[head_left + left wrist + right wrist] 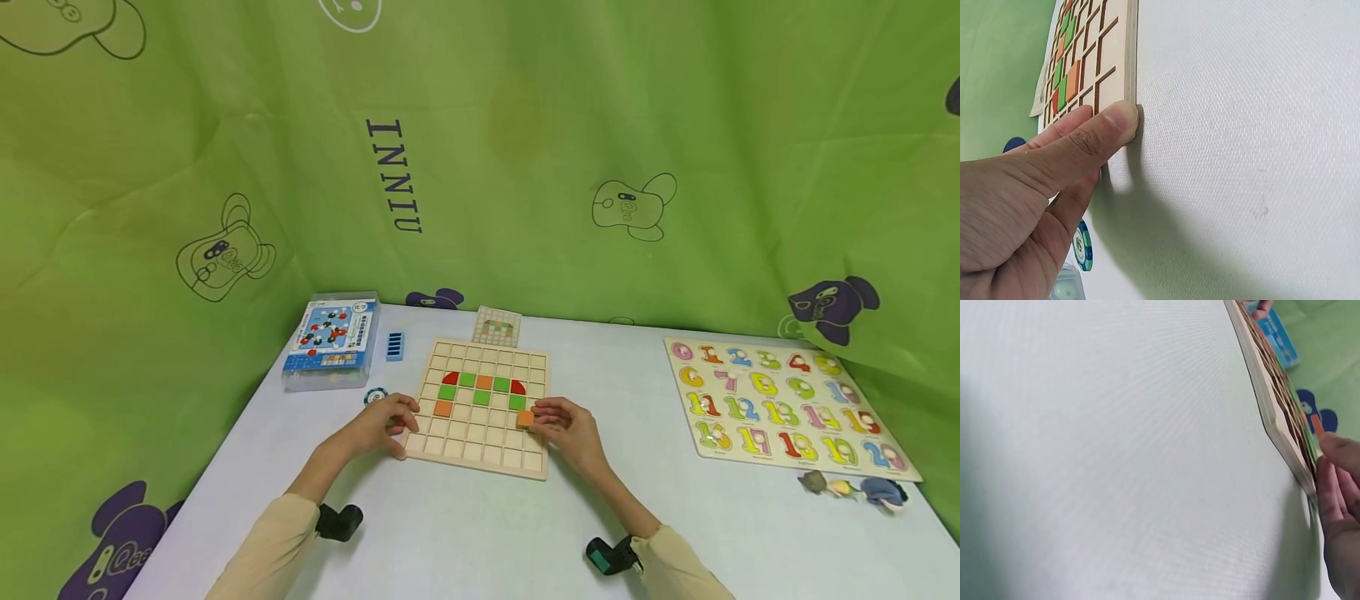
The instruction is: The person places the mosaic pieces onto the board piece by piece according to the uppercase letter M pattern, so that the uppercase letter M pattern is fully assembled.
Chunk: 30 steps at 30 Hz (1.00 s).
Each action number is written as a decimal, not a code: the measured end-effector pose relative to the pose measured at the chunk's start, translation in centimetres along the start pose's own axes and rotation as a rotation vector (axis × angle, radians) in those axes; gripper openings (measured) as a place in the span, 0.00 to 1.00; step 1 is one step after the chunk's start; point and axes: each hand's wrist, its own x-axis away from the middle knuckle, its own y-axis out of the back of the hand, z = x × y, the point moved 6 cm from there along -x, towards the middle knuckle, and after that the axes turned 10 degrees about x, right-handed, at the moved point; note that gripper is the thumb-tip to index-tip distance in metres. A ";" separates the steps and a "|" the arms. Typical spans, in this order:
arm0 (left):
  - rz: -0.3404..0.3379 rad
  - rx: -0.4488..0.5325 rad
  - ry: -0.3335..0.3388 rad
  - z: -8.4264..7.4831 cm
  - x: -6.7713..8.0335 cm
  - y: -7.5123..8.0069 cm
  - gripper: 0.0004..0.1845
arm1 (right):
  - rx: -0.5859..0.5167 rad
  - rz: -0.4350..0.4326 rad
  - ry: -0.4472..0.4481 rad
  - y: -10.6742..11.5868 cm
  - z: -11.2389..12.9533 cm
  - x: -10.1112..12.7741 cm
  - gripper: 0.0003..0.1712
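A wooden grid board [475, 433] lies on the table, with red, green and orange tiles set in several of its squares. At its near left corner, my left hand [378, 423] grips the board; the left wrist view has the thumb [1119, 119] pressed on the edge. My right hand [572, 433] pinches an orange square tile [525, 419] between thumb and fingers over the board's right side, just below a green tile [517, 402]. In the right wrist view this tile stands tilted above the board. Behind the board lies a small pattern card [497, 327] showing a similar coloured figure.
To the left are a boxed molecule set [332, 340], a small blue block [394, 346] and a round chip [375, 395]. A number puzzle board [787, 400] lies at the right, with small figures [855, 488] before it. Green cloth [480, 167] hangs behind the table.
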 end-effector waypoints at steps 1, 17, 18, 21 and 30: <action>0.000 0.001 -0.001 0.0 0.0 0.0 0.15 | 0.017 0.001 -0.005 0.0 0.4 0.1 0.20; 0.007 -0.008 -0.024 -0.1 0.0 -0.1 0.14 | 0.214 -0.056 0.083 -0.6 1.4 0.1 0.18; 0.008 -0.009 -0.024 -0.1 -0.1 -0.1 0.14 | 0.214 -0.059 0.089 -0.6 1.0 0.0 0.18; 0.009 -0.006 -0.019 0.0 -0.1 -0.1 0.14 | 0.222 -0.064 0.089 -0.7 -0.3 -0.3 0.19; 0.013 -0.009 -0.033 -0.1 -0.1 -0.1 0.15 | 0.054 0.013 0.049 -0.9 -1.7 -0.7 0.21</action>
